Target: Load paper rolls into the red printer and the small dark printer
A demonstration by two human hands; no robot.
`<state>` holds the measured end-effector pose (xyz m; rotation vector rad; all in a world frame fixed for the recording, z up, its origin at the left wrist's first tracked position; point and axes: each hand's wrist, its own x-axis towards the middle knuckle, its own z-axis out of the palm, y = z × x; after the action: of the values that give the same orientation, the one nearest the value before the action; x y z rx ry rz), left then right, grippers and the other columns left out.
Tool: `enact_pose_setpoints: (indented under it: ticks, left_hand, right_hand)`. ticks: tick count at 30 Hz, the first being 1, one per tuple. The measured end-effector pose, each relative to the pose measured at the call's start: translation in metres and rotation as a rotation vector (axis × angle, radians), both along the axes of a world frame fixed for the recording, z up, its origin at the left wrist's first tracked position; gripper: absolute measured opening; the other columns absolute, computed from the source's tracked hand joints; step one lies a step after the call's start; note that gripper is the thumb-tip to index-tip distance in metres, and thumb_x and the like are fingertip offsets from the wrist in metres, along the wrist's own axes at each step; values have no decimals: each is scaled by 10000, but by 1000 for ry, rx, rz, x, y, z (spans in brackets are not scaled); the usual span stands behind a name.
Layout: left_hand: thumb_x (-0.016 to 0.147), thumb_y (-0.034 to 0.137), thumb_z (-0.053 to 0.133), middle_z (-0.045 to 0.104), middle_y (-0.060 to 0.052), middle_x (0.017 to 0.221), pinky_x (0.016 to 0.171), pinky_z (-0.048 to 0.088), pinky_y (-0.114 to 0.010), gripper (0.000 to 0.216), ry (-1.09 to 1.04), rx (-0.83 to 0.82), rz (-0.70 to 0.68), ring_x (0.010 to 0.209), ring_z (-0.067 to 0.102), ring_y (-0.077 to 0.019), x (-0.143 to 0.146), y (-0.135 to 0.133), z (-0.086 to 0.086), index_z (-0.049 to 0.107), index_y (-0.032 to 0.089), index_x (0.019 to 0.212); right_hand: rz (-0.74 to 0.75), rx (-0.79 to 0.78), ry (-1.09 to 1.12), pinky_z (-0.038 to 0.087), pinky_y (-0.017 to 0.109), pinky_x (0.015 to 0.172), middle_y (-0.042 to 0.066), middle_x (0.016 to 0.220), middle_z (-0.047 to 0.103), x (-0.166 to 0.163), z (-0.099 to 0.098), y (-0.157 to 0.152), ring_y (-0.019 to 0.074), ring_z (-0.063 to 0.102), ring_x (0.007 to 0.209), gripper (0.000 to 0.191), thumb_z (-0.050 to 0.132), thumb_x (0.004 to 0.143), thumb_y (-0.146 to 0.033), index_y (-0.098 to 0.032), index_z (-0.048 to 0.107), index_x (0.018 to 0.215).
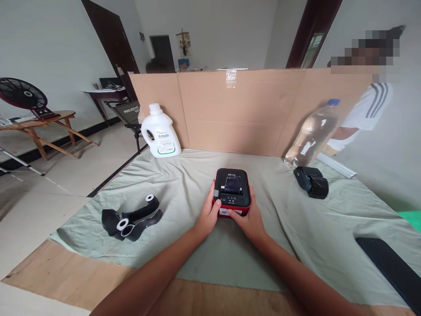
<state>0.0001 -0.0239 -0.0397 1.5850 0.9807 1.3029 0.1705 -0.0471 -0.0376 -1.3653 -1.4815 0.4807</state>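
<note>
Left hand (208, 211) and right hand (251, 219) half-closed, gripping printer (235, 200) from either side. Black rolls (136, 230) on cloth (184, 184) at left; jug (162, 131) beyond.

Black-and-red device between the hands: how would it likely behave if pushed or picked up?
The black-and-red device should probably stay stiff, given its box-shaped casing. Its flat, squared sides suggest it would slide rather than roll. The dark strip on its top looks thin, so it may bend.

I see a boxy printer (234, 198), black-topped, red-sided, face up around the middle of the desk (223, 303), a dark strip (233, 184) on top.
</note>
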Motion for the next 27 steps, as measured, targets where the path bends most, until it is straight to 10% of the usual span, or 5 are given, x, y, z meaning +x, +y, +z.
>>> enact_pose_setpoints:
  ticks: [16,27]
  left_hand:
    - [1011,377,449,293,-47,1647,1277,189,-410,575,-102,79,-16,1533,238,-221,-2,-1,2,306,260,1555]
    - [962,288,503,399,-99,1567,1161,362,-409,214,-167,102,8,1436,409,-226,-1,1,2,510,233,1168]
  right_hand:
    - [-15,138,-93,351,598,1168,180,1570,388,2,-6,1,373,384,1447,1056,776,749,-499,-188,211,1585]
    - [17,168,-64,358,562,1169,163,1522,431,3,-3,1,328,436,1401,976,783,748,-431,-208,270,1548]
